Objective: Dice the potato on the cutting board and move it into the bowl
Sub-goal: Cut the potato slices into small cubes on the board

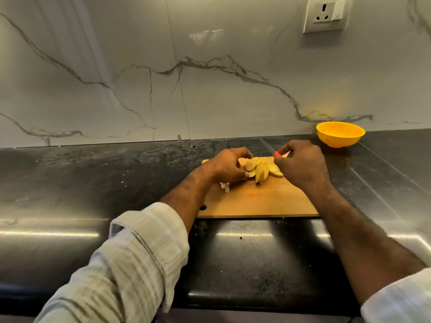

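Observation:
Several pale yellow potato slices (pixel 260 170) lie in a loose pile on the far part of the wooden cutting board (pixel 256 201). My left hand (pixel 225 165) curls around the pile's left side, its fingertips on the slices. My right hand (pixel 300 163) is at the pile's right side and grips a knife with a red handle (pixel 276 154); the blade is mostly hidden. A few small white potato bits (pixel 225 186) sit near the board's left edge. The yellow bowl (pixel 339 134) stands on the counter at the back right, apart from the board.
The dark, glossy counter (pixel 93 183) runs left and right, with its front edge near me. A white marble-look wall rises behind it, and a wall socket (pixel 325 14) is at the top right.

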The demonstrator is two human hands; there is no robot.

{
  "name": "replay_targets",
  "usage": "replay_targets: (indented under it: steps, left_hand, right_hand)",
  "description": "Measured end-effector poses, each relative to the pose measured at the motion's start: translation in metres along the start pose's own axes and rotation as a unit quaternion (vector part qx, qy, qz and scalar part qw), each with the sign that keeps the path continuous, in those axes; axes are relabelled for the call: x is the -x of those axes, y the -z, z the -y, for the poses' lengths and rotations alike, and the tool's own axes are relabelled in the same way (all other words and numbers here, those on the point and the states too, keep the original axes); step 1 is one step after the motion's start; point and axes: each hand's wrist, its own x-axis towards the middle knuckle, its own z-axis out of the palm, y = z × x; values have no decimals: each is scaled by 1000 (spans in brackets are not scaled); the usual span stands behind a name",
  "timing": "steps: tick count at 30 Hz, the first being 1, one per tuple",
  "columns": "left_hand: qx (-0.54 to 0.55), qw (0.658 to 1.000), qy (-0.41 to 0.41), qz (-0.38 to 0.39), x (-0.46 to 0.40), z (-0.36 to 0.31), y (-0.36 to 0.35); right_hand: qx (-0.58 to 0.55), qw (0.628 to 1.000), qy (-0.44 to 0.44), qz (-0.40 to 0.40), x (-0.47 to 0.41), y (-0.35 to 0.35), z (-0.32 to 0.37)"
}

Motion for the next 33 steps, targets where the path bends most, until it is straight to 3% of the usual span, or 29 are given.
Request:
replay_targets:
  steps: [4,9,14,20,24,27,30,33]
  left_hand:
    - [14,1000,13,23,-21,-7,1]
    - [38,997,19,-70,-25,0,4]
    - [134,983,27,-126,-4,19,10]
    - [212,948,55,-230,21,43,24]
    - [148,968,1,-203,24,38,18]
    - [59,988,-38,-135,23,23,12]
    - [-30,997,-15,-71,20,17,11]
    - [-98,993,3,-58,20,21,14]
  right_hand:
    - [-13,999,-20,41,7,-7,-1]
    - [-11,999,-15,39,7,-5,1]
    - [-15,998,-4,54,15,-1,12]
    - [96,977,19,189,39,-22,35]
    - [150,963,-2,226,37,-18,36]
    - [140,961,-14,240,35,-19,36]
    - [139,961,-15,239,34,-20,36]
    - [143,962,-11,234,35,-21,37]
